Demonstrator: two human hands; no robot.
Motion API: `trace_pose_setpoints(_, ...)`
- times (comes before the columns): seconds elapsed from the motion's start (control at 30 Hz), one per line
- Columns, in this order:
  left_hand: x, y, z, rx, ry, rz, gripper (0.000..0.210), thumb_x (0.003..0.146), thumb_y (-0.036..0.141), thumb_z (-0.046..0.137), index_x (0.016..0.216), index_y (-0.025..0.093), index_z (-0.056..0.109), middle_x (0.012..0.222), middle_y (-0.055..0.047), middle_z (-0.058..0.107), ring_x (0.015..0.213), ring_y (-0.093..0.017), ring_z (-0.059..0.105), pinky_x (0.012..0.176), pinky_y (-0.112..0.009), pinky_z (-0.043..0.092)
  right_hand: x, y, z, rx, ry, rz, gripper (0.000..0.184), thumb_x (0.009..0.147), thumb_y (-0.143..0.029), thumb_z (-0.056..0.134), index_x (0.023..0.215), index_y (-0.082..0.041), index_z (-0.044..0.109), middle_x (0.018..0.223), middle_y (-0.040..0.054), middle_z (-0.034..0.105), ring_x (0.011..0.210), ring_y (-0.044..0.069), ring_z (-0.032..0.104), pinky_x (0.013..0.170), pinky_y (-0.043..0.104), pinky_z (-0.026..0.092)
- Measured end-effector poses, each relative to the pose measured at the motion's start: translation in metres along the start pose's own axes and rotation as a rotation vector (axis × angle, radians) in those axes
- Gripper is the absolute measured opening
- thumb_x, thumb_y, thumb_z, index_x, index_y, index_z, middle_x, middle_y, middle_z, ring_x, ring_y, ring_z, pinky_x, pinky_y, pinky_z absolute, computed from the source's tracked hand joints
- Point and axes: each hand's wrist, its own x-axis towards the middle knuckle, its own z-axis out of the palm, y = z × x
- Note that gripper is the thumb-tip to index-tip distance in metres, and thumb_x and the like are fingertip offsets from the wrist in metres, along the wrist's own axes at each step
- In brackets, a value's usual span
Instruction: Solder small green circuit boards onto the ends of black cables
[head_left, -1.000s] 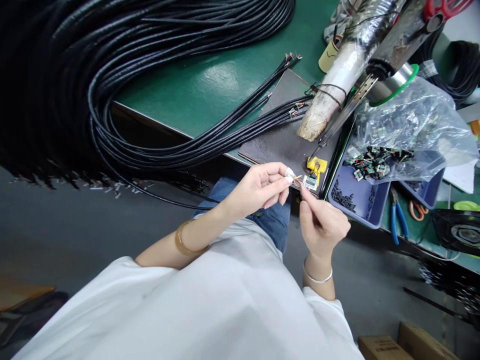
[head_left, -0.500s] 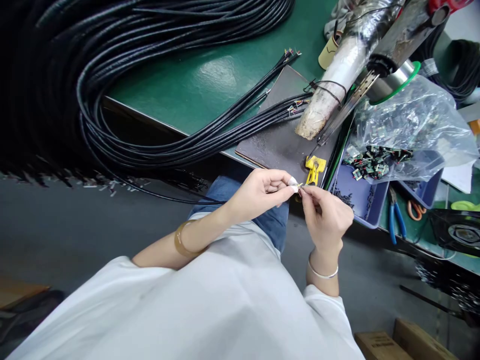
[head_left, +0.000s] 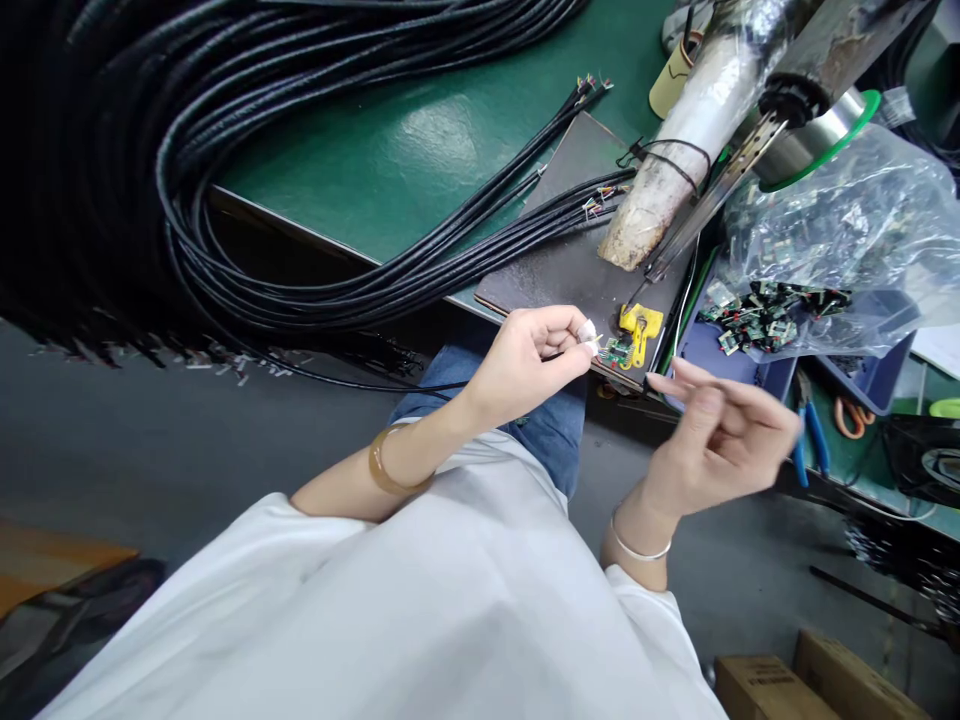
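Observation:
My left hand (head_left: 529, 350) pinches the thin wire end of a black cable (head_left: 375, 386), which runs in from the left beneath the wrist. White wrapping covers its fingertips. Just past them a small green circuit board (head_left: 619, 352) lies against a yellow clip (head_left: 640, 330) at the mat's front edge; whether the wires touch the board I cannot tell. My right hand (head_left: 724, 435) is apart from the left, fingers stretched and slightly blurred, over the front of a blue-purple tray (head_left: 776, 378). A dark speck shows at one fingertip, too small to name.
A soldering iron (head_left: 720, 190) points down at the clip beside a whitish tube (head_left: 660, 190). Black cables (head_left: 420, 270) cross the dark mat (head_left: 525, 285). Circuit boards (head_left: 772, 315) spill from a plastic bag (head_left: 847, 220). Blue-handled pliers (head_left: 814, 435) and orange-handled scissors (head_left: 851, 415) lie at right.
My right hand has come away from the left hand's fingertips and moved right, its fingers opening. The green circuit board now shows by the clip. My left hand keeps its pinch.

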Motion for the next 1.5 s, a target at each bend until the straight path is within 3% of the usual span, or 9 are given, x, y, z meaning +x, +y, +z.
trace_pose_setpoints(0.13,0.002,0.002,0.001,0.026,-0.034,0.0,0.013,0.074,0.019,0.065,0.069,0.015,0.054,0.057,0.006,0.046,0.049,-0.003,0.036,0.047,-0.017,0.028,-0.01,0.006,0.005,-0.102,-0.28,0.063,0.006,0.089,-0.02,0.067,0.092,-0.019,0.062,0.111,0.008,0.076,0.086,0.019,0.078,0.072,0.031,0.065)
trace_pose_setpoints(0.23,0.006,0.0,-0.001,0.07,-0.02,0.01,0.01,0.075,0.018,0.066,0.072,0.015,0.056,0.054,0.007,0.041,0.048,-0.003,0.033,0.046,-0.017,0.026,-0.009,0.012,0.008,-0.122,-0.37,0.064,0.007,0.089,-0.022,0.067,0.088,-0.02,0.061,0.116,0.0096,0.074,0.096,0.02,0.077,0.076,0.032,0.065)
trace_pose_setpoints(0.43,0.015,-0.002,-0.006,0.145,-0.035,0.034,0.015,0.081,0.022,0.064,0.069,0.013,0.066,0.067,0.0,0.062,0.061,-0.008,0.054,0.06,-0.019,0.044,0.001,0.015,0.011,-0.156,-0.366,-0.053,0.007,0.087,-0.016,0.067,0.086,-0.02,0.061,0.11,0.0069,0.076,0.096,0.02,0.076,0.076,0.032,0.066)
trace_pose_setpoints(0.67,0.027,0.004,-0.005,0.167,-0.037,0.032,0.018,0.081,0.024,0.064,0.067,0.013,0.066,0.064,0.0,0.06,0.061,-0.009,0.056,0.061,-0.02,0.047,0.01,0.015,0.016,-0.202,-0.343,-0.138,0.006,0.089,-0.015,0.065,0.09,-0.021,0.063,0.112,0.0069,0.076,0.098,0.021,0.076,0.074,0.032,0.066)
trace_pose_setpoints(0.87,0.028,0.008,-0.002,0.193,-0.01,0.053,0.017,0.081,0.023,0.064,0.066,0.014,0.065,0.065,0.0,0.059,0.062,-0.009,0.053,0.06,-0.02,0.046,0.014,0.014,0.018,-0.182,-0.334,-0.128,0.009,0.088,-0.014,0.066,0.091,-0.022,0.064,0.112,0.0055,0.076,0.098,0.021,0.077,0.082,0.035,0.067)
trace_pose_setpoints(1.1,0.027,0.012,-0.001,0.228,0.022,0.083,0.017,0.079,0.024,0.065,0.066,0.014,0.066,0.064,0.0,0.059,0.061,-0.009,0.051,0.056,-0.02,0.043,0.017,0.01,0.018,-0.181,-0.342,-0.175,0.01,0.088,-0.013,0.066,0.092,-0.022,0.065,0.111,0.0048,0.076,0.104,0.024,0.076,0.081,0.037,0.067)
trace_pose_setpoints(1.3,0.029,0.011,-0.005,0.249,-0.007,0.069,0.016,0.077,0.021,0.064,0.065,0.013,0.067,0.061,0.001,0.056,0.057,-0.007,0.048,0.053,-0.018,0.039,0.015,0.01,0.016,-0.167,-0.347,-0.116,0.012,0.086,-0.012,0.067,0.088,-0.022,0.06,0.113,0.0054,0.077,0.092,0.021,0.078,0.075,0.033,0.067)
trace_pose_setpoints(1.5,0.032,0.009,-0.008,0.242,-0.011,0.035,0.013,0.074,0.02,0.066,0.063,0.012,0.067,0.059,0.002,0.055,0.055,-0.006,0.047,0.05,-0.018,0.036,0.015,0.013,0.016,-0.182,-0.366,-0.132,0.01,0.087,-0.014,0.067,0.09,-0.022,0.062,0.111,0.0041,0.077,0.096,0.022,0.077,0.077,0.033,0.067)
